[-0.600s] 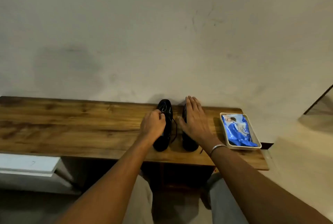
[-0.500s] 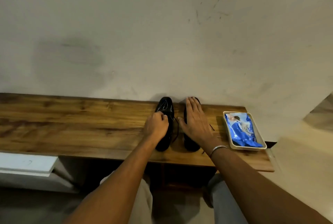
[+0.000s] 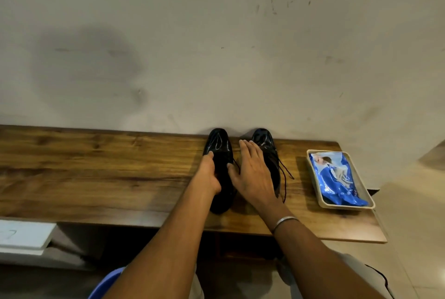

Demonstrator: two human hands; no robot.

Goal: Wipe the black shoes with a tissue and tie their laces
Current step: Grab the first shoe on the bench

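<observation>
Head view: wooden shelf (image 3: 96, 173) against wall. Left hand (image 3: 208, 174) curled round left shoe (image 3: 218, 147), thumb on upper, fingers wrapped over side, gripping. Right hand (image 3: 252, 176) flat, fingers (image 3: 248, 152) spread open, resting between shoes and partly over right shoe (image 3: 265, 141), holding nothing. Loose laces (image 3: 285, 171) trail off right shoe. Tray (image 3: 313, 178) with blue tissue pack (image 3: 337, 178) at far right, apart from shoes.

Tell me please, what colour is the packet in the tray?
Blue packet, clearest in head view.
</observation>
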